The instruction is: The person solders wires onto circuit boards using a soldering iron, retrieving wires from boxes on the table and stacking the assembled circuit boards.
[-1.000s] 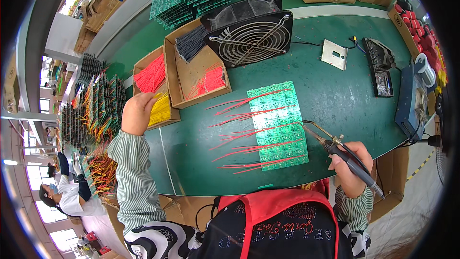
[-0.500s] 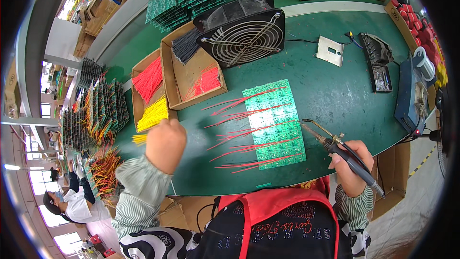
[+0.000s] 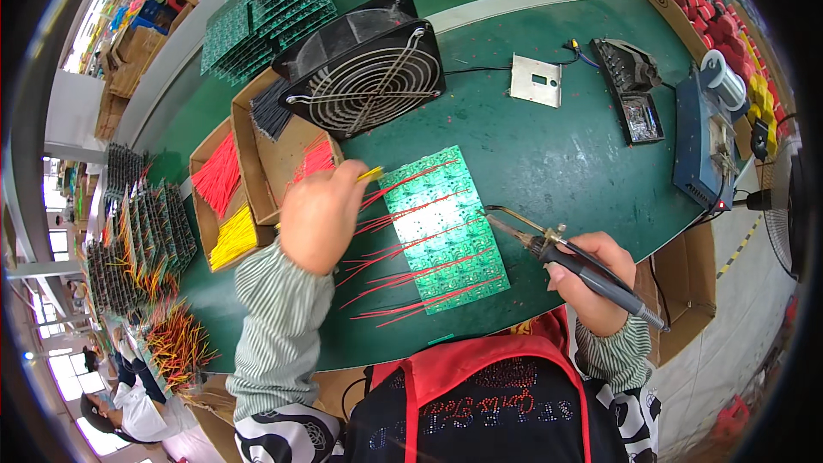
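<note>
My left hand (image 3: 321, 216) is closed on yellow wires (image 3: 370, 174), whose tips stick out past my fingers near the upper left corner of the green circuit board (image 3: 467, 273). Red wires (image 3: 377, 281) lie across that board in several rows, their loose ends trailing off its left side. In my right hand (image 3: 597, 281) is a soldering iron (image 3: 591, 279) with a thin curved tube fixed along it. Its tip points left, close to the board's right edge. Left of my left hand, a cardboard box holds red wires (image 3: 218, 175) and yellow wires (image 3: 231, 237).
A black fan (image 3: 369, 77) stands behind the board. Stacked circuit boards (image 3: 266, 13) rise at the back left, and wired boards (image 3: 154, 227) stand at the left. On the right are a blue soldering station (image 3: 705, 141), a solder spool (image 3: 724, 81) and a black tray (image 3: 640, 118).
My left hand has moved right from the yellow wire box toward the board, carrying yellow wires. The whole view has shifted; my right hand still holds the iron beside the board.
</note>
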### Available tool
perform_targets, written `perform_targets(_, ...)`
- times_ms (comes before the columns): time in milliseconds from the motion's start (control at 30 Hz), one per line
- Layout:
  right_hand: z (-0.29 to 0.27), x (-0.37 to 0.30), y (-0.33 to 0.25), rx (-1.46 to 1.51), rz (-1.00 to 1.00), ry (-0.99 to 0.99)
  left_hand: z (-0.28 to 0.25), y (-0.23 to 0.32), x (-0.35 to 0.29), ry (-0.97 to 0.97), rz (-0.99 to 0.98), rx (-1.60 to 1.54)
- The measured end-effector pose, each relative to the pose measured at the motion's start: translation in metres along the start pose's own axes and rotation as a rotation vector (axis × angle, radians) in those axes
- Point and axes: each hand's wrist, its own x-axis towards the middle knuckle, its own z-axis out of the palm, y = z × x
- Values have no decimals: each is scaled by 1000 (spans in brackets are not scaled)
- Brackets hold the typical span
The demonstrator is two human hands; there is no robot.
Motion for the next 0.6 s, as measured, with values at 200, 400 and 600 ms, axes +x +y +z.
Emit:
perform_targets(200,1,10,-8,-54,-59,-36,32,1,18,18,17,-195)
perform_targets(400,7,23,-13,-128,-202,-26,32,12,8,-68,78,-403)
perform_targets(600,14,36,-24,-143,-184,-69,12,16,-9,-34,-13,-399)
